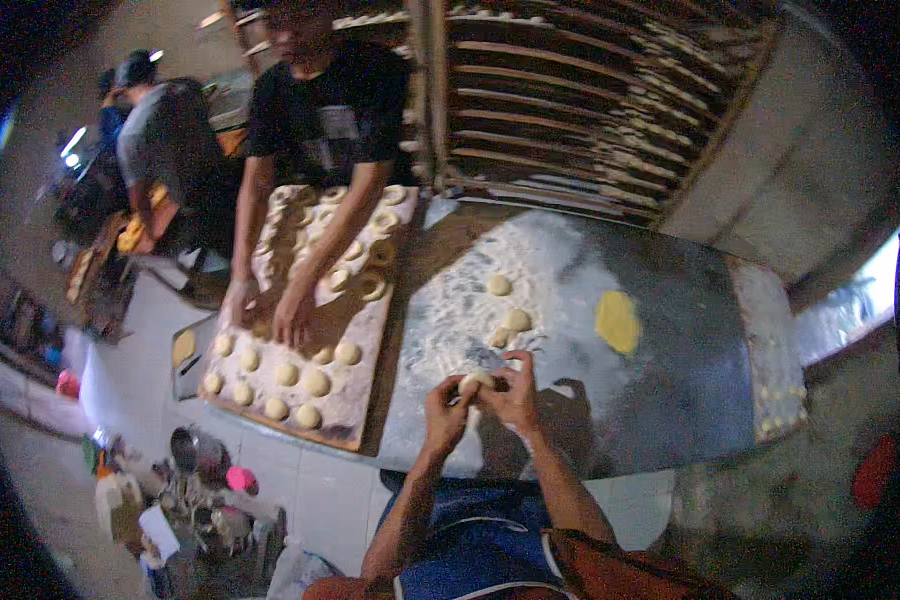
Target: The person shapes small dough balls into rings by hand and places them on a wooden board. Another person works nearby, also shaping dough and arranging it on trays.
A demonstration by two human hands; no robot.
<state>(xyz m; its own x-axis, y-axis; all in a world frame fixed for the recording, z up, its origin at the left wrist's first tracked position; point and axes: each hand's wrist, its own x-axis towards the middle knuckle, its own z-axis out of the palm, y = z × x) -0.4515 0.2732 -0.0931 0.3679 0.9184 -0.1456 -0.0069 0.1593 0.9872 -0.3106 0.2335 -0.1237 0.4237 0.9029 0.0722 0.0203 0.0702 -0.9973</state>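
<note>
Presently, a small piece of dough (478, 382) is held above the near part of the table (685, 400), pinched from two sides by the fingers of the left hand (446, 409) and the right hand (514, 397), probably so that it is kept steady; how firmly it is pressed cannot be told. Farther back on the table, loose dough balls (498, 285) are placed on white flour (455, 290), which seems to be spread so that sticking is avoided. At the left of the table, other dough rounds (316, 382) are mostly set apart on a wooden board (346, 405), perhaps so that their shapes are not spoiled.
</note>
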